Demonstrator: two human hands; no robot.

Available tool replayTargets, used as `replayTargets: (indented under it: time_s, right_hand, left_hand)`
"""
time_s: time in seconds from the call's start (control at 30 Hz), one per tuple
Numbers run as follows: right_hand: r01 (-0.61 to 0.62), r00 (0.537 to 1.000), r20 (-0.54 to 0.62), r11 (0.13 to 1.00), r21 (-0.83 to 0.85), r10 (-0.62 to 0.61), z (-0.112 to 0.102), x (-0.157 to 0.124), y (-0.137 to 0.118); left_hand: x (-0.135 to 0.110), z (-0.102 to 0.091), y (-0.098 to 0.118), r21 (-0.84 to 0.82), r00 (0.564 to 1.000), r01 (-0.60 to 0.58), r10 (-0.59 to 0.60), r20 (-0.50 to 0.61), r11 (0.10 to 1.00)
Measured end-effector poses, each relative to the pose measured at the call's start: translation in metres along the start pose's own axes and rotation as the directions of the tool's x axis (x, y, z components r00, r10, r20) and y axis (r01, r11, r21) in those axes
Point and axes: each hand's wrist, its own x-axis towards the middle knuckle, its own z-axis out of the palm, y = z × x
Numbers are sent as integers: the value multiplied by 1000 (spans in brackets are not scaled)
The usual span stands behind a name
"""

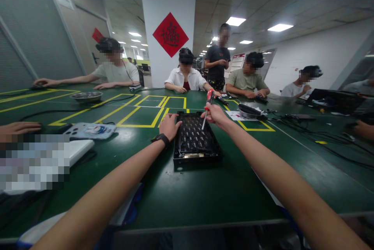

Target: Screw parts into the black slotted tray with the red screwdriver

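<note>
A black rectangular tray (197, 159) lies in front of me on the green table. Rows of small pale, screw-like pieces cover its inside. My left hand (170, 126) holds the tray's far left edge, thumb over the rim and a dark band on the wrist. Above the tray's right side, my right hand (216, 116) is closed around a screwdriver (210, 95) with a red handle. Its metal shaft slants down over the small pieces; I cannot tell whether the tip touches one.
Left of the tray are a phone (90, 130), a metal bowl (86, 97) and a co-worker's hand (22, 128). Yellow tape (137, 126) marks the table (233, 191). At right lie a round dark dish (249, 111) and black cables (318, 141). Several people sit opposite.
</note>
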Motion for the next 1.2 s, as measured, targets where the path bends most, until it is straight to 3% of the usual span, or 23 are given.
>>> replayTargets:
  time_s: [0.03,0.1,0.17,0.27,0.3,0.47,0.6,0.73,1.03,1.2]
  right_hand:
    - [89,996,-57,955,285,-75,4,-4,-10]
    - [220,973,-103,686,694,-208,17,-19,-25]
    - [258,951,-138,461,849,-277,29,-38,-34]
    - [300,935,-207,330,895,-288,44,-61,-36]
    - [304,934,-218,309,901,-283,47,-66,-36]
    - [240,937,-163,228,944,-309,56,-77,-32]
    - [222,930,-140,216,951,-338,61,-80,-31]
    - [231,927,-153,199,952,-342,65,-84,-32]
    - [194,919,-123,156,969,-374,67,-85,-29]
    - [208,927,-141,165,964,-347,66,-86,-29]
  left_hand:
    - [-3,-7,8,-54,999,-41,40,-11,998]
    - [-10,-21,22,-278,988,-96,127,94,956]
    - [-20,-36,33,-514,925,-86,260,277,853]
    - [-38,-49,40,-647,799,43,362,479,761]
    - [-43,-51,40,-653,776,83,363,516,753]
    - [-59,-51,35,-667,750,158,351,561,728]
    - [-62,-52,33,-684,702,187,391,595,705]
    - [-63,-51,33,-694,753,181,356,553,696]
    - [-58,-52,28,-661,700,226,352,621,716]
    - [-58,-49,31,-701,750,229,337,569,675]
